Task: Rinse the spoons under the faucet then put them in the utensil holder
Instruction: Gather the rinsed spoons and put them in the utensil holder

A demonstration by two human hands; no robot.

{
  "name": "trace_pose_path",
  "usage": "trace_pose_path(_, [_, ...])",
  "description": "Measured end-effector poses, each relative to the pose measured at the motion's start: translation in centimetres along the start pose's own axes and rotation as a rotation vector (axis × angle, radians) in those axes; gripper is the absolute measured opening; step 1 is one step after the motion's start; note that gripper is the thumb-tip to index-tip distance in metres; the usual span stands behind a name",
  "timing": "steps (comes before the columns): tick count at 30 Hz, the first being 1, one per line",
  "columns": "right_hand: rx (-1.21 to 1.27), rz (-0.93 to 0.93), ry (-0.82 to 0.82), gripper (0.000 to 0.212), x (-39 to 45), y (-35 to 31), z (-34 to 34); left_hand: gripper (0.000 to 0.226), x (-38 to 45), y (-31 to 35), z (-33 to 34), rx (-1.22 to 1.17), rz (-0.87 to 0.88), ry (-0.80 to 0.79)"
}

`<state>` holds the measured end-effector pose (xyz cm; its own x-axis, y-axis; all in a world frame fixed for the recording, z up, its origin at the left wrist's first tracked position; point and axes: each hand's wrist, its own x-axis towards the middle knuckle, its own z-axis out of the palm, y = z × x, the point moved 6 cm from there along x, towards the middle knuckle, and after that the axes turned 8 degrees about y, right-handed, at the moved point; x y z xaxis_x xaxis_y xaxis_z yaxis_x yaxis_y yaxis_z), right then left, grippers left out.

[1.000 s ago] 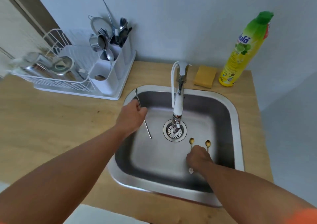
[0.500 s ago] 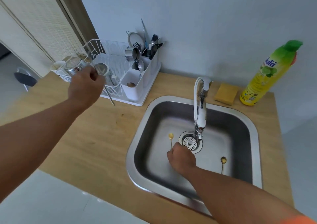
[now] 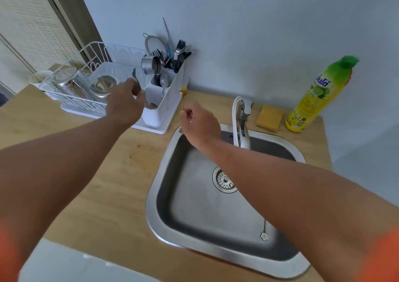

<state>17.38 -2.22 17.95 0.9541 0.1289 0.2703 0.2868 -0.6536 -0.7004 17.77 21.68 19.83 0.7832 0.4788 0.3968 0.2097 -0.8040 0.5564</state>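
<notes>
My left hand (image 3: 127,102) grips a silver spoon (image 3: 135,77) above the white utensil holder (image 3: 154,117); its bowl hangs at the holder's front compartment. Just right of the holder, my right hand (image 3: 199,124) pinches a small gold spoon (image 3: 183,90) by its thin handle, bowl up. A second gold spoon (image 3: 263,235) lies in the sink (image 3: 160,169), mostly hidden under my right forearm. The faucet (image 3: 241,119) stands at the sink's back edge, with no water visible. The holder's rear compartments contain forks, spoons and a strainer.
A white wire dish rack (image 3: 73,102) with metal cups and bowls adjoins the holder on the left. A yellow sponge (image 3: 269,117) and a green-yellow dish soap bottle (image 3: 313,96) stand behind the sink on the wooden counter (image 3: 97,184).
My left hand carried the silver spoon from over the rack to the holder. My right hand lifted a gold spoon out of the sink and brought it up beside the holder.
</notes>
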Motion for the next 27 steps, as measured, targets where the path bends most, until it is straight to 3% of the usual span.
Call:
trace_pose_path(4, [0.01, -0.059, 0.05, 0.014, 4.3, -3.3, -0.2, 0.017, -1.7, -1.7, 1.3, 0.053, -0.035, -0.112])
trace_pose_path(12, [0.048, -0.02, 0.062, 0.016, 8.6, -6.3, 2.9, 0.009, -4.5, -2.1, 1.1, -0.027, -0.119, -0.052])
trace_pose_path(23, [-0.096, 0.076, -0.223, 0.025, 6.4, -3.8, 7.2, 0.008, -10.7, -6.9, 1.9, -0.022, -0.101, -0.195])
trace_pose_path(27, [-0.079, 0.118, -0.226, 0.03, 4.5, -2.9, 6.6, 0.01, -13.8, -8.5, 2.2, -0.029, -0.03, -0.285])
